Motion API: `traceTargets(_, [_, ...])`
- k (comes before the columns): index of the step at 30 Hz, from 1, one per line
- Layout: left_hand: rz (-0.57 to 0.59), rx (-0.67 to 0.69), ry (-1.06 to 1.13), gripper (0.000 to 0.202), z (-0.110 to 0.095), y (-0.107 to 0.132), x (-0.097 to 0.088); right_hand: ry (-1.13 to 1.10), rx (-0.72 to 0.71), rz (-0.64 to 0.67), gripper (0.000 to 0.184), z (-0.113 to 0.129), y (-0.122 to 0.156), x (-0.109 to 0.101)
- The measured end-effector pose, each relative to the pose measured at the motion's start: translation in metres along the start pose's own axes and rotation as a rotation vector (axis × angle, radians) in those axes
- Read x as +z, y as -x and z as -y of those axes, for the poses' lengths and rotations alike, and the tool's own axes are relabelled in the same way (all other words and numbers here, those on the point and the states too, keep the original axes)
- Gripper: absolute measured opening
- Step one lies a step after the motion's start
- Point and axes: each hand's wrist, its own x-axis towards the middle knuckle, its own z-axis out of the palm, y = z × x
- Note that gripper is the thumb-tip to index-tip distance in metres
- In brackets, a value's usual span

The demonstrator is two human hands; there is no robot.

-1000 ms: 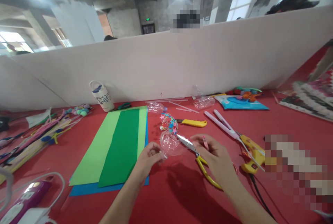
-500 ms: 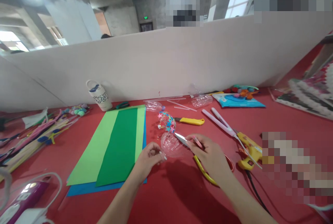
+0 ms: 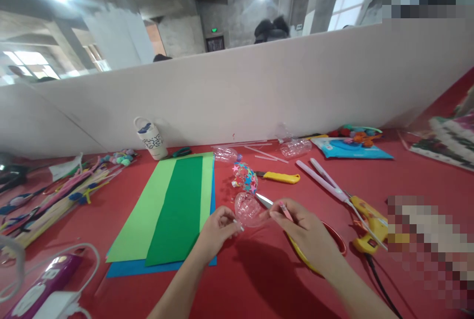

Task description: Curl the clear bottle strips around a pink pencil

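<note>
A rounded clear plastic bottle piece [image 3: 247, 208] lies between my hands. My left hand [image 3: 222, 230] is closed, its fingertips pinching at the near left edge of this piece; the exact contact is hard to see. In my right hand [image 3: 298, 222] a slim pink stick [image 3: 284, 209] pokes up between thumb and fingers, and the fingertips meet the right edge of the plastic. Scissors with yellow and red handles [image 3: 264, 201] lie beneath the right hand, partly covered by it. Just beyond the piece sits a clear plastic part with coloured star stickers [image 3: 246, 178].
Green and blue sheets [image 3: 177, 210] lie left. A yellow utility knife [image 3: 281, 177], clear bottle parts [image 3: 296, 148], a lilac flat iron [image 3: 322, 180] and a yellow glue gun [image 3: 370, 225] surround the hands. A tumbler [image 3: 151, 142] stands by the white partition [image 3: 237, 97].
The view has shifted so everything sits slightly further right. My right thumb and fingers have closed in towards the plastic piece's right edge. My left hand keeps its place beside the piece.
</note>
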Motion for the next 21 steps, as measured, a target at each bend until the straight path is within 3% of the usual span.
traceTargets(6, [0.014, 0.007, -0.148, 0.015, 0.000, 0.005, -0.003, -0.054, 0.068, 0.020, 0.023, 0.006, 0.002, 0.008])
traceTargets(13, [-0.130, 0.156, -0.244, 0.007, -0.017, 0.017, 0.003, -0.155, 0.121, 0.035, 0.021, 0.002, 0.003, 0.016])
traceTargets(17, [-0.020, 0.150, -0.099, 0.007, -0.024, 0.028, 0.015, -0.105, 0.129, 0.110, 0.024, 0.002, 0.003, 0.015])
traceTargets(21, [0.042, 0.151, -0.059, 0.011, -0.019, 0.032, 0.025, -0.053, 0.044, 0.090, 0.023, 0.007, 0.003, 0.015])
